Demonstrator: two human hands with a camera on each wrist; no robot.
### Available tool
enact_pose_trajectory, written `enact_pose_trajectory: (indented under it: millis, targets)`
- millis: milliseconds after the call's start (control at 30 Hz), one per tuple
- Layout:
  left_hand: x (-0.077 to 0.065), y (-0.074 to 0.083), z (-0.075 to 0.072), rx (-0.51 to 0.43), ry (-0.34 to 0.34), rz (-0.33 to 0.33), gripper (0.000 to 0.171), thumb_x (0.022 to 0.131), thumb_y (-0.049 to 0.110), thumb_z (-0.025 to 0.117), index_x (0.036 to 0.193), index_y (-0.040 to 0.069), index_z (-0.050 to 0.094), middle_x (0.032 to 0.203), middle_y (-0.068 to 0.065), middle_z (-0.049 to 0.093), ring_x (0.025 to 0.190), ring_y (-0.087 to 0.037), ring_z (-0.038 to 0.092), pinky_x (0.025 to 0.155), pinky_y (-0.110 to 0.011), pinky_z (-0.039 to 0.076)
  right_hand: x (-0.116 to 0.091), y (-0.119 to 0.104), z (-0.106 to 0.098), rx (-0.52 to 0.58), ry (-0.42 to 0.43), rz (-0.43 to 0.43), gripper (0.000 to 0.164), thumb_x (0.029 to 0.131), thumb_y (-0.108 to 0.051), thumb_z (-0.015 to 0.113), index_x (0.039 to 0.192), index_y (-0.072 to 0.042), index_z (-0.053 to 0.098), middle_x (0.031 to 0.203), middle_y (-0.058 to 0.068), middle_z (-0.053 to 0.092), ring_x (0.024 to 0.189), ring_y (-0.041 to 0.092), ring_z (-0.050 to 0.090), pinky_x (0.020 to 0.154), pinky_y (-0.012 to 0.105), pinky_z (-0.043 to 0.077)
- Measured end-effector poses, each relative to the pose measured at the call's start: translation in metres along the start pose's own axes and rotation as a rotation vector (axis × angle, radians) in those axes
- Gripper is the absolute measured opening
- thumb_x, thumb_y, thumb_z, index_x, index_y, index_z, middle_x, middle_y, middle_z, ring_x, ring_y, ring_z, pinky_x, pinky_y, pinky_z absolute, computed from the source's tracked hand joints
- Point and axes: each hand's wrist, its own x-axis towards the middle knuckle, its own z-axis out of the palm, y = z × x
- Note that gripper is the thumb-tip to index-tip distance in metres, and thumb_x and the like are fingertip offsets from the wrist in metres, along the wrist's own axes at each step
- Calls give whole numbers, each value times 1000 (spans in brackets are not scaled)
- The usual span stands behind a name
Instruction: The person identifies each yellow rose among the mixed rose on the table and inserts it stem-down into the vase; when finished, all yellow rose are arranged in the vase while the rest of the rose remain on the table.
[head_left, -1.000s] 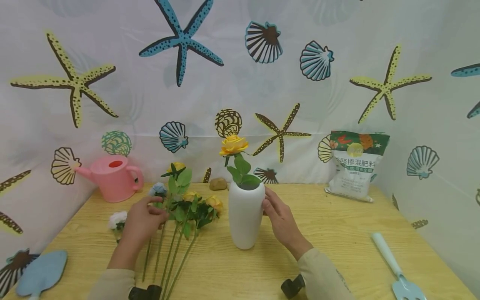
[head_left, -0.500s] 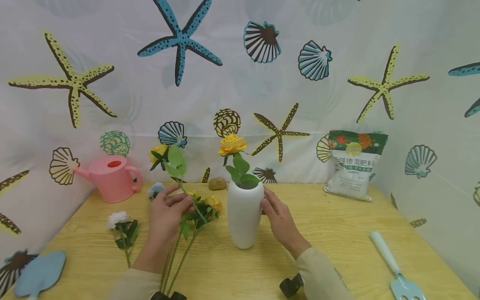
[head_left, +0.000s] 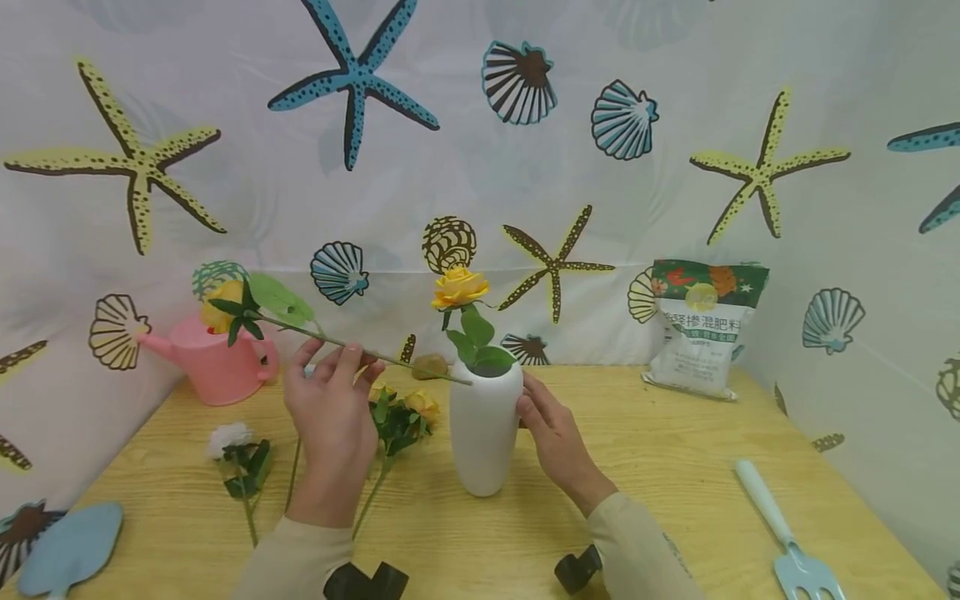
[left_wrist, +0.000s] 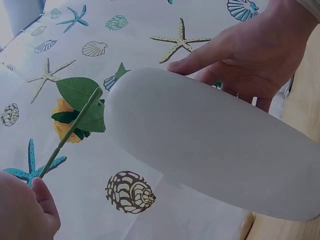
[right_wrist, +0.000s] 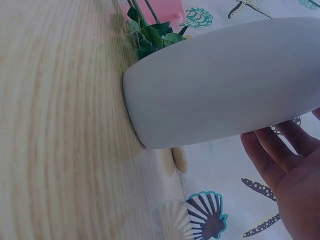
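Note:
My left hand (head_left: pixel 333 404) pinches the green stem of a yellow rose (head_left: pixel 225 305). The bloom points left, and the stem's lower end overlaps the rim of a white vase (head_left: pixel 486 433). In the left wrist view that stem (left_wrist: pixel 67 134) slants close beside the vase's mouth. My right hand (head_left: pixel 558 433) holds the vase at its right side, thumb in front and fingertips partly hidden behind. In the right wrist view its fingers (right_wrist: pixel 270 150) meet the vase wall. Another yellow rose (head_left: pixel 461 287) with green leaves stands upright in the vase, which sits on the wooden table.
More yellow roses (head_left: pixel 422 406) and a white flower (head_left: pixel 229 438) lie left of the vase. Behind are a pink watering can (head_left: pixel 225 367), a stone (head_left: pixel 431 365) and a fertilizer bag (head_left: pixel 701 333). A blue trowel (head_left: pixel 73 546) and a blue garden fork (head_left: pixel 798 567) flank the table (head_left: pixel 645 467).
My left hand has lifted a yellow rose from the lying flowers and tilted it, bloom leftward, bringing the stem's end rightward to the vase rim. My right hand stays on the vase.

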Motion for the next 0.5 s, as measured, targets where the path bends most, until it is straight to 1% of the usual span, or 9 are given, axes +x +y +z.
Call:
enact_pose_trajectory:
  millis: [100,167,233,367,433,500]
  targets:
    - [-1,0,11,-38,45,86,42,96,3,65,128,8,38,90,-6,55,71,-16,62,67,-24,58,0,-1,0,-2,3,1,44,111,-25,38,154,-16,40,147,16,55,128,36,57,99,43,52]
    - [-2,-1,16,-49,56,143,40,95,1,65,126,8,40,90,-6,56,69,-16,62,66,-24,58,-1,-1,-1,-4,5,2,44,111,-25,38,154,-16,40,147,16,55,127,36,58,99,43,53]
    - [-3,-3,20,-54,47,197,40,95,-2,65,125,8,42,90,-7,56,68,-16,62,65,-25,58,-1,-1,-1,-7,5,9,44,111,-26,38,154,-17,40,147,15,55,128,36,57,99,42,53]
    - [-7,-9,24,8,-1,295,40,95,-4,64,127,7,43,92,-7,56,69,-16,62,65,-25,58,-1,-1,0,-6,1,23,45,111,-26,38,154,-17,40,148,14,54,128,35,57,99,42,52]
    - [-8,-12,25,62,-25,331,43,95,-3,64,131,7,42,93,-6,57,71,-16,62,67,-24,57,0,-1,0,-9,1,29,45,111,-27,38,155,-17,40,148,13,54,129,35,57,100,43,53]
    - [-9,-14,26,108,-52,351,48,95,-3,64,136,7,41,94,-6,59,74,-15,63,68,-23,57,0,-2,0,-10,3,33,45,111,-28,38,155,-17,40,149,13,53,129,35,57,101,44,53]
